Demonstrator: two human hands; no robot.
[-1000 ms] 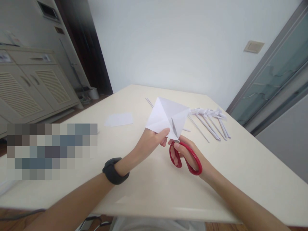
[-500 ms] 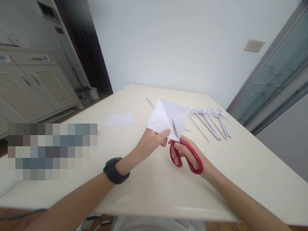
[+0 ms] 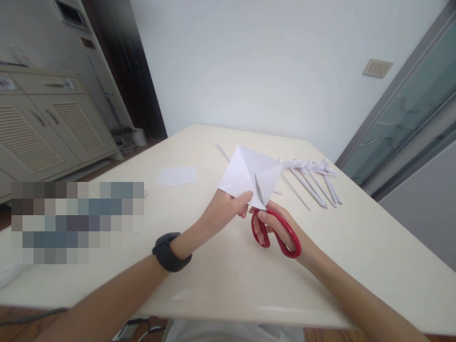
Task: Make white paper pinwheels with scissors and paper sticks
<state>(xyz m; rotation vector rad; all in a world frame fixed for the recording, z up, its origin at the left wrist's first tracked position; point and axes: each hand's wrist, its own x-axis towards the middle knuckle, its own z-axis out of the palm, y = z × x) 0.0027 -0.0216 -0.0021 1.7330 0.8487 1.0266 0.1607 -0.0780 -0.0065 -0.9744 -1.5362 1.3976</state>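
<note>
White creased paper square (image 3: 249,175), held up above the counter (image 3: 213,266), tilted diamond-wise, fold lines crossing its face; lower edge pinched by left hand (image 3: 223,211). Red-handled scissors (image 3: 274,232) in right hand (image 3: 285,232), grey blades pointing up, slid into the paper's lower edge mid-cut.

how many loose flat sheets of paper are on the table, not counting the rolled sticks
1: a small sheet lying flat left of the held folded paper. The blurred patch at left could hide more.
</note>
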